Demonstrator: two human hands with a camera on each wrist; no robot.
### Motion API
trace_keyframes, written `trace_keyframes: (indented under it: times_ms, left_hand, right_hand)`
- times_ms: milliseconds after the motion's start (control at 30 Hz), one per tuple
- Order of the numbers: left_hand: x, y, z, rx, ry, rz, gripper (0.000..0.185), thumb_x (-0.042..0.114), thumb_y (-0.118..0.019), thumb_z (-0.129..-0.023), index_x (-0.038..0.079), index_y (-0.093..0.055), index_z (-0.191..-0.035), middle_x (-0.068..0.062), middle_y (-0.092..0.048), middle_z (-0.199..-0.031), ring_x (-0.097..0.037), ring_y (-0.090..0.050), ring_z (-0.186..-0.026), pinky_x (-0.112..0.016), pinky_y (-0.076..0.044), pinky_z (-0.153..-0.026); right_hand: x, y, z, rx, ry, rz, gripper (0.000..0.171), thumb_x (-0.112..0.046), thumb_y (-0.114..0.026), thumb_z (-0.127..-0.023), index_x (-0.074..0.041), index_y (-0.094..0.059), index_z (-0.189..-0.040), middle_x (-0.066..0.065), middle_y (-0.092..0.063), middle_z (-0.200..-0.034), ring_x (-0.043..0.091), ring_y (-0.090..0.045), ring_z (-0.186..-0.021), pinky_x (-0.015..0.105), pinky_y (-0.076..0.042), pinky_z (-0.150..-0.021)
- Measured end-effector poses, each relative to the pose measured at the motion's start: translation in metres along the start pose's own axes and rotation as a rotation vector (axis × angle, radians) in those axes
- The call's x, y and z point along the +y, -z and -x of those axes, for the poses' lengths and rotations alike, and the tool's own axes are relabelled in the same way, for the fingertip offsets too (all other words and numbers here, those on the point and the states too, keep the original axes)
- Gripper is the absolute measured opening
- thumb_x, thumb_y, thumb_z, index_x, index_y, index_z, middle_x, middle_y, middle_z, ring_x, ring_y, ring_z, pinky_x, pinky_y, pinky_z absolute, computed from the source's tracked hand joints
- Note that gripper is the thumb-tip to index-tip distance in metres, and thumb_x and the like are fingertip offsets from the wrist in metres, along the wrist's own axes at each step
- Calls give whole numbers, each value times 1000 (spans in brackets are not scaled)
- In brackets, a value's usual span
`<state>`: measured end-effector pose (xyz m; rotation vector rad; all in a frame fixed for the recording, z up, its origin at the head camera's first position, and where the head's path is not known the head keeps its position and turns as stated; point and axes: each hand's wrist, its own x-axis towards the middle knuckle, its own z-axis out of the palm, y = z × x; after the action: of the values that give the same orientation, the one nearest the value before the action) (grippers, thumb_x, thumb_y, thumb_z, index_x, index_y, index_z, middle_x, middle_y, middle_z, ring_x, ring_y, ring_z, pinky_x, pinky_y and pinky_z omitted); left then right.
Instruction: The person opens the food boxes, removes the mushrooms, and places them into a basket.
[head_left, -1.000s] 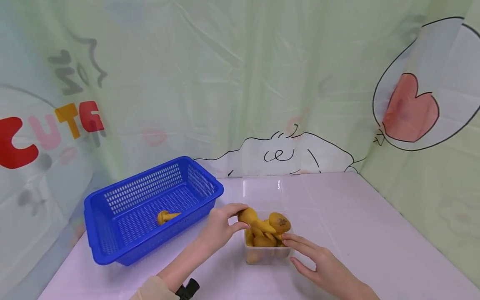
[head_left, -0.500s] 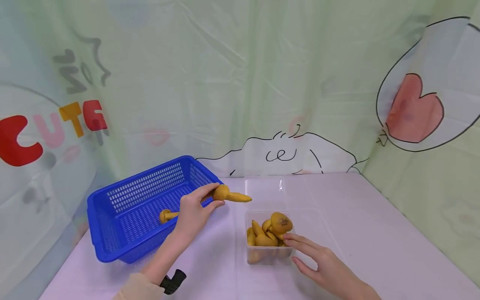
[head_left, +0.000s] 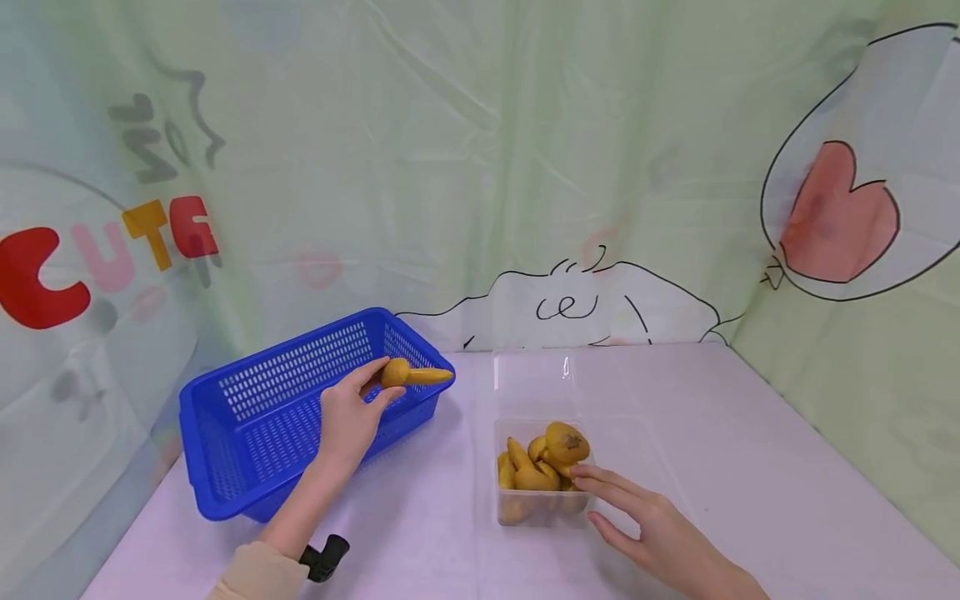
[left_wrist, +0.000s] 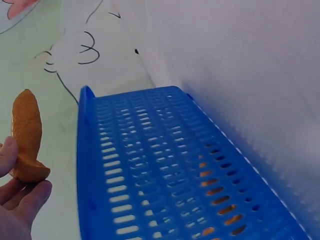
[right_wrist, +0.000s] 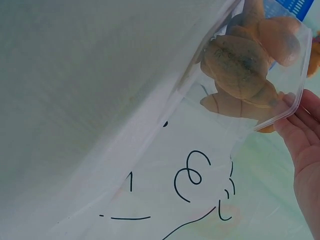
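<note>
Your left hand (head_left: 348, 417) pinches an orange-yellow pear-shaped piece (head_left: 411, 375) between thumb and fingertips, gripping its rounded end so the tapered end points away to your right. You hold it in the air above the near right corner of the blue basket (head_left: 225, 400), just over the rim. In the left wrist view the piece (left_wrist: 27, 137) sits upright between your thumb and fingers (left_wrist: 22, 200), clear of the perforated basket wall (left_wrist: 150, 165); the light pinch leaves most of it exposed.

Your right hand (head_left: 660, 537) lies on the counter (head_left: 750, 467) with its fingers straight and relaxed, the fingertips (head_left: 581, 473) touching the near right edge of the clear plastic tub (head_left: 540, 504). That contact looks meant to brace the light tub so it does not slide. It grips nothing. The right wrist view shows your fingertips (right_wrist: 295, 112) against the tub's rim (right_wrist: 280, 107).

The tub holds a heap of similar orange-yellow pieces (head_left: 543, 462), piled above its rim. Its clear lid (head_left: 532, 383) lies just behind it. The basket stands to the left of the tub, near it but apart, angled on the counter.
</note>
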<state>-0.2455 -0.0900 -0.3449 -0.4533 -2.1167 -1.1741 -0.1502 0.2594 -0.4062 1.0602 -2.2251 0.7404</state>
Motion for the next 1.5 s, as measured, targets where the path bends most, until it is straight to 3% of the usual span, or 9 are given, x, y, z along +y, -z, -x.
trace_keyframes:
  times_ms: [200, 767, 867, 1000, 1100, 1167, 1233, 1333, 1500]
  left_hand:
    - [-11, 1, 2, 15, 53, -30, 42, 3, -75, -72, -8, -63, -111, -21, -65, -102, -31, -65, -89, -37, -54, -74]
    - [-27, -4, 9, -67, 154, -111, 42, 8, -76, -75, -8, -63, -111, -22, -65, -101, -31, -65, -89, -37, -54, -74]
    - [-28, -5, 9, -94, 178, -124, 42, 9, -76, -75, -9, -62, -112, -22, -65, -102, -32, -64, -90, -38, -54, -75]
    - [-29, -5, 9, -121, 207, -145, 43, 10, -77, -75, -8, -63, -112, -22, -65, -102, -33, -63, -91, -39, -53, -77]
    - [-29, -5, 8, -130, 225, -162, 44, 12, -77, -75, -7, -63, -112, -22, -65, -101, -31, -63, -89, -40, -53, -77]
    - [-28, -5, 8, -135, 237, -186, 45, 15, -77, -75, -6, -64, -112, -19, -66, -97, -24, -62, -73, -34, -55, -66]
    - [-27, -5, 8, -138, 246, -213, 46, 18, -78, -75, -4, -64, -113, -17, -67, -92, -17, -51, -59, -28, -48, -52]
    - [-27, -5, 8, -137, 244, -226, 46, 18, -78, -74, -3, -65, -112, -14, -66, -88, -13, -39, -56, -25, -38, -49]
    - [-28, -5, 8, -129, 230, -190, 44, 13, -78, -74, -6, -64, -112, -17, -67, -93, -20, -51, -69, -33, -51, -66]
  right_hand:
    - [0, 0, 1, 0, 2, 2, 46, -3, -72, -77, -4, -59, -121, 8, -58, -122, 18, -54, -112, 11, -37, -93]
    - [-1, 0, 1, -7, -16, 0, 52, 2, -74, -73, -4, -59, -122, 8, -58, -123, 17, -53, -114, 10, -36, -93]
    - [-2, 1, 1, -12, -23, 5, 50, 0, -73, -74, -5, -59, -121, 7, -57, -123, 17, -53, -114, 10, -36, -92]
    - [-2, 2, 0, -21, -25, 0, 39, -10, -67, -85, -5, -58, -122, 7, -57, -124, 15, -52, -115, 11, -36, -93]
    - [-1, 2, 0, -19, -19, -4, 39, -9, -68, -84, -4, -58, -122, 6, -56, -125, 15, -52, -115, 11, -37, -93]
    - [-1, 1, 0, -11, -12, -4, 41, -7, -69, -82, -4, -59, -122, 7, -57, -124, 16, -52, -115, 11, -37, -92]
    - [0, 1, 0, -11, -13, 0, 41, -7, -69, -82, -4, -59, -121, 7, -57, -124, 16, -52, -115, 11, -37, -92]
    - [0, 1, 0, -11, -13, -1, 41, -7, -69, -82, -4, -59, -121, 7, -57, -124, 16, -52, -115, 11, -37, -92]
    - [1, 0, 0, -8, -9, -3, 49, 1, -73, -75, -4, -58, -122, 7, -57, -124, 16, -53, -114, 10, -37, -92]
